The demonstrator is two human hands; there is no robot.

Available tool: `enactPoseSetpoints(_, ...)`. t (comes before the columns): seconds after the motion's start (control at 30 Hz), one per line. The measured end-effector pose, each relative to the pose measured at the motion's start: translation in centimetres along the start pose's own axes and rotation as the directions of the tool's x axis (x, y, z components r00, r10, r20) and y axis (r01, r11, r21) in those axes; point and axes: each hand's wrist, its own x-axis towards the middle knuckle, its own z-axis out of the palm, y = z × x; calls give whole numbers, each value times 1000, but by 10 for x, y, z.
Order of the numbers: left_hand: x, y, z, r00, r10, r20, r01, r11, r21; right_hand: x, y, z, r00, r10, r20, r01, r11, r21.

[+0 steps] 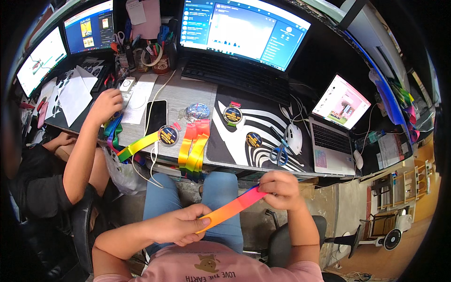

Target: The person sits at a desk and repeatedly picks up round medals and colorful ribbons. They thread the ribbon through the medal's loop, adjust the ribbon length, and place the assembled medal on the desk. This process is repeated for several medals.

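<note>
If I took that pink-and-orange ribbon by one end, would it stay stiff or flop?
The ribbon would probably flop: it looks thin and flat, stretched between the left hand and right hand. It is likely light, having little thickness. Similar ribbons drape over the desk, suggesting limpness.

Satin sheen, shiny metal, matt paper

The orange-and-pink ribbon [233, 208] between my left hand [184, 225] and right hand [282, 190] looks like smooth satin cloth with a soft sheen. The round medal [168, 135] on my surface [199, 90] has a shiny metal rim; the surface itself shows a matt, grey wood-grain finish. My zebra-patterned mat [259, 121] looks smooth and matt. The smartphone [157, 115] has a glossy, glass-like front, the scissors [282, 145] have blue plastic handles, and the computer mouse [294, 138] is smooth white plastic. Loose sheets [73, 100] are matt paper; the bag [124, 174] is thin, crinkled, translucent plastic.
</note>
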Motion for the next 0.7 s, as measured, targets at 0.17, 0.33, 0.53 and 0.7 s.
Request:
enactPoseSetpoints(0.17, -7, 1, -6, 996, 80, -32, -82, 993, -83, 8, 16, 7, 967, -255, -6, 245, 935, -256)
enactPoseSetpoints(0.33, -9, 7, -8, 989, 109, -98, -127, 973, -192, 4, 41, 34, 899, -437, 34, 405, 798, -446)
enactPoseSetpoints(0.53, -17, 6, -8, 981, 152, -123, -175, 964, -200, 9, 44, 35, 900, -416, 125, 431, 813, -391)
enactPoseSetpoints(0.7, -17, 5, -8, 980, 122, -160, -154, 967, -205, 8, 45, 33, 934, -320, 161, 358, 813, -459)
